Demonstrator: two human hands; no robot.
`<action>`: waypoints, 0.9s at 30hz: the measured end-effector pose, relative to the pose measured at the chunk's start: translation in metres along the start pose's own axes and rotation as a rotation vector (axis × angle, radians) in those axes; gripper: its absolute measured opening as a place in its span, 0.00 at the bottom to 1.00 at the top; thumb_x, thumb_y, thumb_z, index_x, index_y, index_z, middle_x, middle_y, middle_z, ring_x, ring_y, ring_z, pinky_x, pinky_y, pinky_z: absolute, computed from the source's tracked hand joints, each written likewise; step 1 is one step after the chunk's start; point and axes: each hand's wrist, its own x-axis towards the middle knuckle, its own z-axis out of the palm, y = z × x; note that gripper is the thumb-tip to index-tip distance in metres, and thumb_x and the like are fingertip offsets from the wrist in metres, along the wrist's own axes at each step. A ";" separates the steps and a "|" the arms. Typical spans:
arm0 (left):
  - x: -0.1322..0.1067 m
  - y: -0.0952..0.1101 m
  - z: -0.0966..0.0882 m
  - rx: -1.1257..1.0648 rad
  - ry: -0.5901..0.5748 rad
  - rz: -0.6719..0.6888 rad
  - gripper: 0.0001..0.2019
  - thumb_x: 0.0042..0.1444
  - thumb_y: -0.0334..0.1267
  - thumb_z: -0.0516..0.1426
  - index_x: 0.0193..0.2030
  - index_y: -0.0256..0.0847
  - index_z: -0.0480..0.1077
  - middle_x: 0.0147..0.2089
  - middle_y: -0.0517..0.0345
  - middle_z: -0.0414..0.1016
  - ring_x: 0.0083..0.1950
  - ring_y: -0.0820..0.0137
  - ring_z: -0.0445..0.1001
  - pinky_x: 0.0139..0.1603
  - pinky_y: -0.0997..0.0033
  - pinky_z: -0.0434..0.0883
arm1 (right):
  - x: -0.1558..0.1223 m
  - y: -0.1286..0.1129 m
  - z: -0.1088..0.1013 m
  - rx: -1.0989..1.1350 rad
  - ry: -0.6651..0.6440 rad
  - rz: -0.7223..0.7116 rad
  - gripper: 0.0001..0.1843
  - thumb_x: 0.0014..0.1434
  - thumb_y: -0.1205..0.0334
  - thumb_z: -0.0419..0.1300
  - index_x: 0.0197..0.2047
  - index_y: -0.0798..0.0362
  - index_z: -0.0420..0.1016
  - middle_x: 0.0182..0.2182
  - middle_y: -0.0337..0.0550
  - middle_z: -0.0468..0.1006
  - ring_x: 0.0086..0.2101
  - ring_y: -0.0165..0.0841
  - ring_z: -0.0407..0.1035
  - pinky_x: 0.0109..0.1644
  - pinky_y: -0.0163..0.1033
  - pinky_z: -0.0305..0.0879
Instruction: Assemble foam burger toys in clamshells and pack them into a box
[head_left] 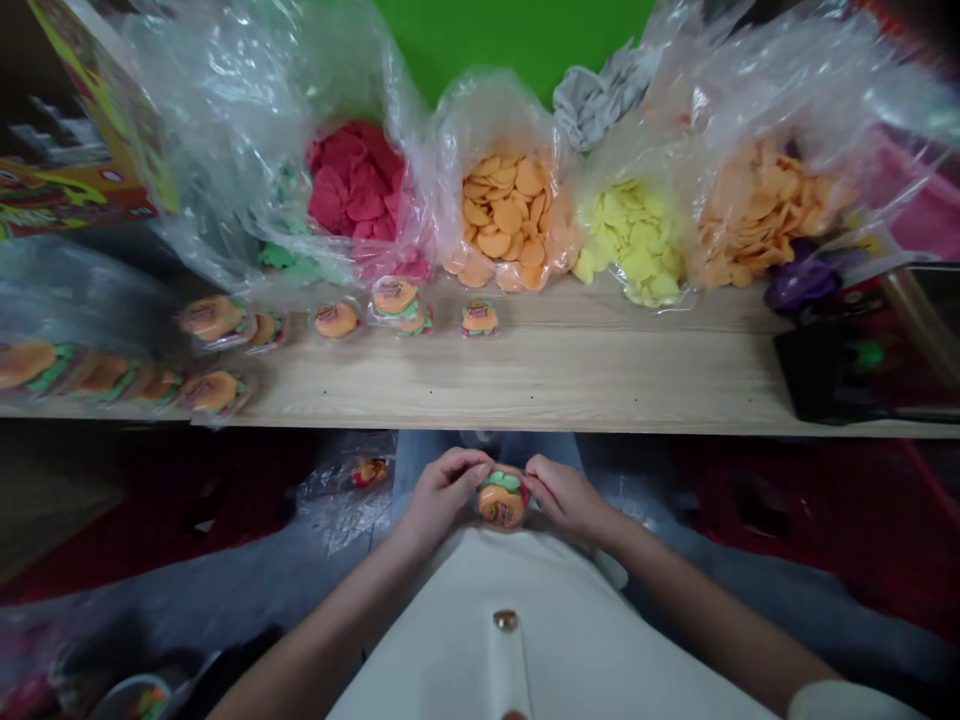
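**White garment in front of the bench, with a toy burger held in both hands**

The white garment [469,600] lies nearest the camera, on the near side of the wooden bench [570,365]. Just short of the bench's front edge, the left hand [442,490] and right hand [566,495] pinch opposite sides of a toy burger [501,508], fingers curled in (whether its clear wrapping is sealed cannot be told).

Work appears well under way. Wrapped burgers [480,318] sit on the bench's middle and left; the held one looks already stacked, probably with only its wrapping to finish. Much material seems left: along the bench's back stand bags of red pieces [360,185], orange discs [506,205] and yellow pieces [634,230].

The held burger's printed orange face turns up toward the camera, and its green layer [504,481] shows on the side toward the bench. Its outline is nearly round; the long axis (slight, and a judgement) seems to run from the garment toward the bench.
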 end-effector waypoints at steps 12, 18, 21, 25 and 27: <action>-0.007 -0.008 0.006 0.084 -0.172 0.100 0.09 0.51 0.41 0.57 0.34 0.40 0.74 0.36 0.54 0.73 0.39 0.68 0.69 0.43 0.70 0.66 | 0.000 -0.022 -0.014 -0.227 -0.157 -0.129 0.13 0.61 0.57 0.46 0.29 0.52 0.62 0.26 0.40 0.68 0.27 0.30 0.59 0.30 0.35 0.51; -0.007 -0.013 0.003 -0.186 -0.233 -0.091 0.11 0.43 0.36 0.63 0.34 0.38 0.71 0.32 0.59 0.70 0.33 0.73 0.68 0.37 0.74 0.66 | 0.015 -0.031 -0.025 -0.273 -0.235 -0.208 0.10 0.59 0.61 0.48 0.29 0.52 0.65 0.25 0.40 0.68 0.26 0.29 0.59 0.29 0.34 0.49; -0.007 -0.015 0.003 -0.141 -0.278 -0.069 0.08 0.46 0.38 0.61 0.33 0.38 0.71 0.33 0.57 0.72 0.36 0.72 0.69 0.40 0.72 0.66 | 0.010 -0.029 -0.020 -0.245 -0.233 -0.207 0.06 0.54 0.66 0.50 0.27 0.52 0.63 0.23 0.38 0.66 0.24 0.28 0.56 0.27 0.34 0.46; -0.009 -0.013 0.008 0.083 -0.286 0.110 0.08 0.49 0.40 0.59 0.33 0.39 0.74 0.34 0.54 0.73 0.39 0.68 0.69 0.43 0.70 0.65 | 0.002 -0.029 -0.014 -0.194 -0.238 -0.212 0.04 0.51 0.68 0.51 0.27 0.51 0.63 0.22 0.36 0.65 0.24 0.28 0.56 0.27 0.34 0.47; -0.010 -0.011 0.010 0.144 -0.268 0.156 0.07 0.49 0.40 0.59 0.31 0.39 0.74 0.33 0.54 0.72 0.39 0.68 0.69 0.42 0.70 0.65 | -0.002 -0.027 -0.012 -0.192 -0.231 -0.204 0.04 0.52 0.68 0.51 0.27 0.52 0.62 0.23 0.36 0.65 0.24 0.28 0.56 0.28 0.34 0.48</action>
